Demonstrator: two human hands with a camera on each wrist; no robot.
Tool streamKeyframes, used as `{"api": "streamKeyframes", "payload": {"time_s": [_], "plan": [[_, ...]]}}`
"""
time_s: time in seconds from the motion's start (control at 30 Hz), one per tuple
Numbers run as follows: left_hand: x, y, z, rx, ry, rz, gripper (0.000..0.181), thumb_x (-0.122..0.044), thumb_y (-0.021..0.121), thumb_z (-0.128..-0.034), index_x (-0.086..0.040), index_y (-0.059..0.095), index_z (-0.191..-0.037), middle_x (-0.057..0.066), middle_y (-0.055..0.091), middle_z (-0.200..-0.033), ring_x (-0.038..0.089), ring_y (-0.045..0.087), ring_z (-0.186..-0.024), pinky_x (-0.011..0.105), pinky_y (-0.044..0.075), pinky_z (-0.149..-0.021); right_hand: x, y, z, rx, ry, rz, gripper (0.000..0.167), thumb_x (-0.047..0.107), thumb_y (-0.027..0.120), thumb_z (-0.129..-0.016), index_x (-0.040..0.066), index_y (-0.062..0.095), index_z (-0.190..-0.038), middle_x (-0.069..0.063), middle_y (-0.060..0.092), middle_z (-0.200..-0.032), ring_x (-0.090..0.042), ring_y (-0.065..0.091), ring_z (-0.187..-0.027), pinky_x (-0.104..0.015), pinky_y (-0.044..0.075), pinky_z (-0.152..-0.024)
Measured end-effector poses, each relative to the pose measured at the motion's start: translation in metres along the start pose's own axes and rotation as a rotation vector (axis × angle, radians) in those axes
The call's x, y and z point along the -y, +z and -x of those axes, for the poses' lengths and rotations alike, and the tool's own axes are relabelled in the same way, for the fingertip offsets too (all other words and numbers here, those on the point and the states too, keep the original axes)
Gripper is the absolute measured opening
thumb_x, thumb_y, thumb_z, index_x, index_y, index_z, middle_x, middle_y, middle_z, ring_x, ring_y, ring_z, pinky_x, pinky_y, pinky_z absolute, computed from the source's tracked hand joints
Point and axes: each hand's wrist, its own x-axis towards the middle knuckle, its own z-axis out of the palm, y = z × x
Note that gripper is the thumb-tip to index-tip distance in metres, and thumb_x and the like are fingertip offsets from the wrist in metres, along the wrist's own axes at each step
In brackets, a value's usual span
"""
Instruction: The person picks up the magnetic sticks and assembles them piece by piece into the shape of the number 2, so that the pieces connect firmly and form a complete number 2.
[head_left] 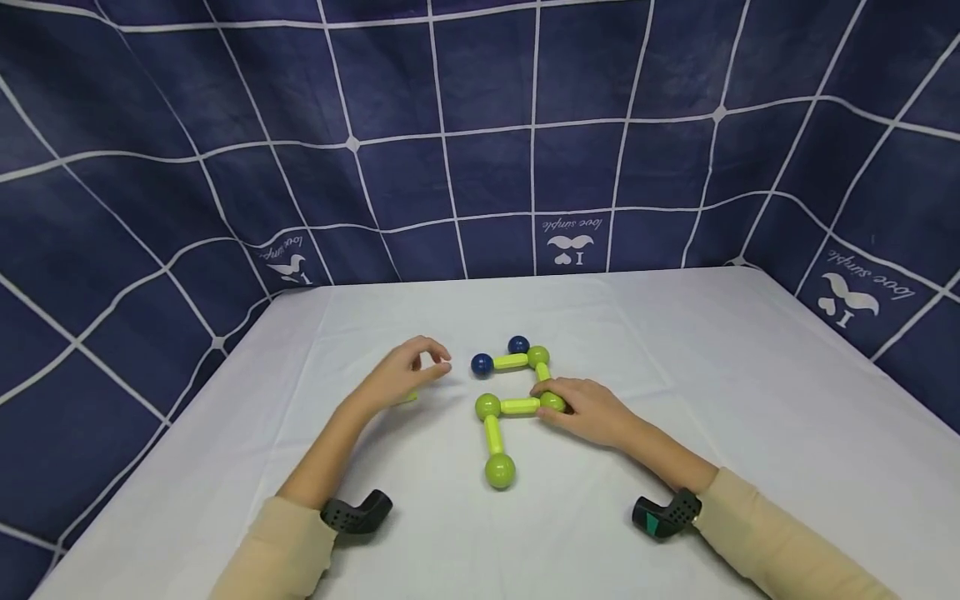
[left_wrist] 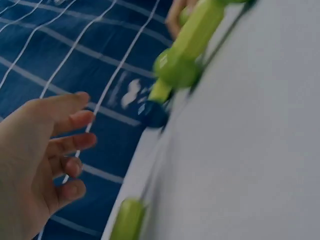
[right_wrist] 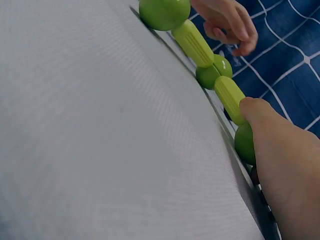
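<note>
A chain of green balls joined by yellow-green rods lies on the white table. Its near end is a large green ball (head_left: 499,471), and a rod (head_left: 519,406) runs across its middle. Two dark blue balls, one left (head_left: 482,365) and one behind (head_left: 518,344), sit at the far end. My right hand (head_left: 588,408) grips the green ball (head_left: 552,402) at the right corner, its thumb by the rod (right_wrist: 230,98). My left hand (head_left: 405,371) hovers left of the chain, fingers loosely bent and holding nothing. Below it lies a loose rod (left_wrist: 128,220), mostly hidden in the head view.
The white cloth-covered table (head_left: 637,333) spreads around the chain. Dark blue curtains (head_left: 487,167) with a white grid rise behind and along both sides. Black wrist devices sit on the left cuff (head_left: 356,512) and the right cuff (head_left: 666,514).
</note>
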Motion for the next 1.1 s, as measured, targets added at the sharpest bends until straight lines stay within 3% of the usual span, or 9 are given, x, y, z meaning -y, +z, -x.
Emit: {"api": "streamKeyframes", "payload": {"time_s": [0.07,0.17,0.37,0.53,0.93,1.1], "plan": [[0.011,-0.015,0.004,0.008,-0.041,-0.077,0.026,-0.030,0.059,-0.0866,-0.011,0.060,-0.105,0.007,0.057,-0.100,0.018,0.044,-0.078,0.028,0.037,-0.065,0.001,0.000,0.000,-0.005,0.002,-0.005,0.034,0.047,0.050,-0.089,0.028,0.056,-0.116,0.002,0.063,-0.110,-0.008,0.051,-0.083,-0.029,0.039,-0.074],[0.029,-0.030,0.011,0.074,-0.109,-0.131,0.031,-0.030,0.060,-0.0859,-0.008,0.059,-0.108,0.009,0.055,-0.102,0.019,0.045,-0.080,0.028,0.037,-0.066,0.001,0.000,0.000,0.008,0.013,-0.017,0.035,0.046,0.050,-0.088,0.028,0.056,-0.117,0.003,0.063,-0.109,-0.008,0.050,-0.082,-0.028,0.039,-0.073],[0.046,-0.038,0.016,0.191,-0.173,-0.081,0.036,-0.029,0.064,-0.0822,-0.006,0.058,-0.108,0.011,0.054,-0.101,0.019,0.046,-0.079,0.028,0.038,-0.065,0.001,0.000,0.000,0.005,0.015,-0.007,0.034,0.045,0.051,-0.089,0.027,0.056,-0.117,0.000,0.062,-0.113,-0.010,0.053,-0.088,-0.031,0.040,-0.076],[0.048,-0.033,0.014,0.264,-0.158,-0.081,0.032,-0.025,0.069,-0.0782,-0.005,0.059,-0.101,0.006,0.053,-0.091,0.017,0.046,-0.083,0.028,0.037,-0.072,0.002,-0.002,-0.001,0.011,0.016,-0.002,0.033,0.044,0.051,-0.089,0.028,0.056,-0.117,0.001,0.062,-0.112,-0.011,0.053,-0.089,-0.032,0.040,-0.077],[0.039,-0.028,0.015,0.313,-0.161,-0.085,0.022,-0.013,0.066,-0.0773,-0.005,0.058,-0.096,0.003,0.051,-0.084,0.014,0.044,-0.073,0.026,0.037,-0.065,0.001,0.000,0.000,-0.007,0.006,-0.011,0.034,0.045,0.051,-0.089,0.027,0.056,-0.117,0.001,0.062,-0.113,-0.011,0.055,-0.091,-0.034,0.042,-0.079],[0.033,-0.024,0.013,0.314,-0.162,-0.052,0.022,-0.016,0.067,-0.0778,-0.004,0.059,-0.094,0.002,0.052,-0.080,0.012,0.045,-0.067,0.024,0.039,-0.060,0.001,-0.001,0.000,-0.007,0.000,-0.024,0.035,0.045,0.050,-0.089,0.027,0.056,-0.118,0.000,0.062,-0.114,-0.011,0.055,-0.091,-0.034,0.042,-0.079]]}}
